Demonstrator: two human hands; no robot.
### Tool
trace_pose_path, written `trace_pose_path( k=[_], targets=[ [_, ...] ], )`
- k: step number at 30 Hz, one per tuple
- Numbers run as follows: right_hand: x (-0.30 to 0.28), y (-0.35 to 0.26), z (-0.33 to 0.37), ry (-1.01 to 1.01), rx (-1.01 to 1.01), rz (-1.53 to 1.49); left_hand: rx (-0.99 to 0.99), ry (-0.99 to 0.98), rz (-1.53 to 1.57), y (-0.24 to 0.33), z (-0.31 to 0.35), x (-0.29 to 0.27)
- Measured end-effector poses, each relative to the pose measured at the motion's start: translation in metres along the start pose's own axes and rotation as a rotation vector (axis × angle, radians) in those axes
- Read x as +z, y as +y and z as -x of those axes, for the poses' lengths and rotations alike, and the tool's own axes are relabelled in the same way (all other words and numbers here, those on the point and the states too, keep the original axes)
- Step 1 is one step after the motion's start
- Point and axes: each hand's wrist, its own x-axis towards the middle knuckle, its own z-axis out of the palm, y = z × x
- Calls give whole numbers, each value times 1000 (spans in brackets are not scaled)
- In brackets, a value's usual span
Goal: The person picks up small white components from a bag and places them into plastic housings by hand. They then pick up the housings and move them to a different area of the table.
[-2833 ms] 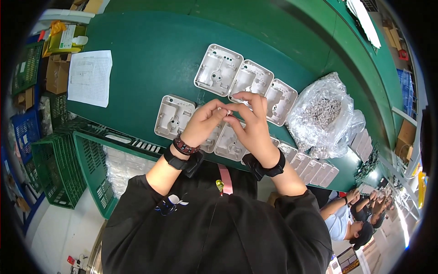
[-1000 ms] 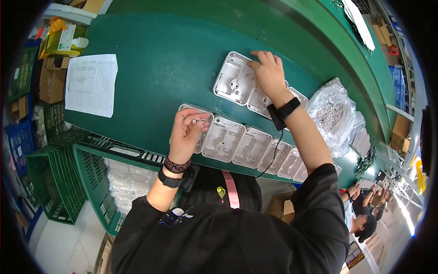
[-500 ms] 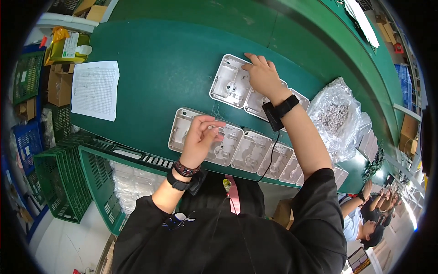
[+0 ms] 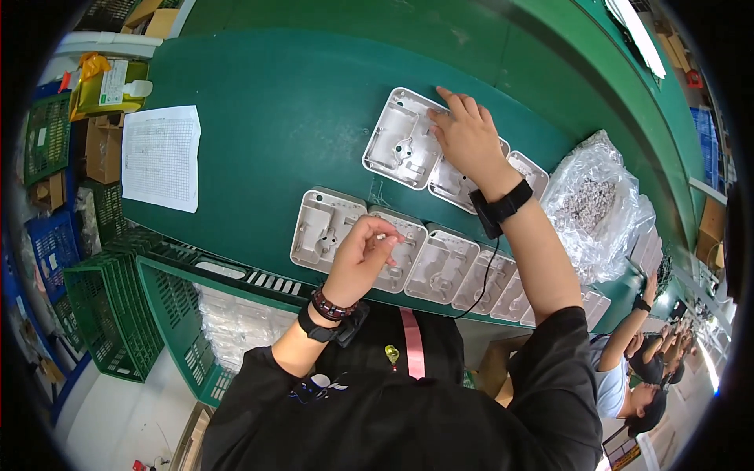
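Note:
My left hand [image 4: 363, 257] hovers over the second housing [image 4: 408, 275] of the near row, its thumb and fingers pinched around a small white part [image 4: 382, 236]. To its left, the leftmost near housing [image 4: 318, 228] is a pale grey, open plastic box with moulded ribs. My right hand [image 4: 471, 141] reaches over the far row, fingers spread and bent at the far wall of the left far housing [image 4: 395, 161]. Its fingertips seem to touch that wall; whether anything is under them is hidden. The palm and wrist partly cover the middle far housing [image 4: 448, 182].
A clear plastic bag [image 4: 589, 206] of small pale parts lies right of the far row. A printed sheet [image 4: 161, 157] rests on the green table [image 4: 259, 118] at left. Green crates [image 4: 169, 314] stand off the near edge. A co-worker's arm [image 4: 628, 337] shows at right.
My left hand has shifted right, baring more of the leftmost near housing, with the small white part still pinched. My right hand stays at the far housing, fingers slightly more spread. The whole view shifted slightly.

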Motion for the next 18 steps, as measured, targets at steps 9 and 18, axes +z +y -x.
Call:
trace_pose_path(
  k=[9,18],
  targets=[
    [-6,-6,-20,-34,-179,243,-36,3,15,2,-6,-2],
    [-69,-23,63,98,27,-154,79,-91,-207,22,-18,28]
  ],
)
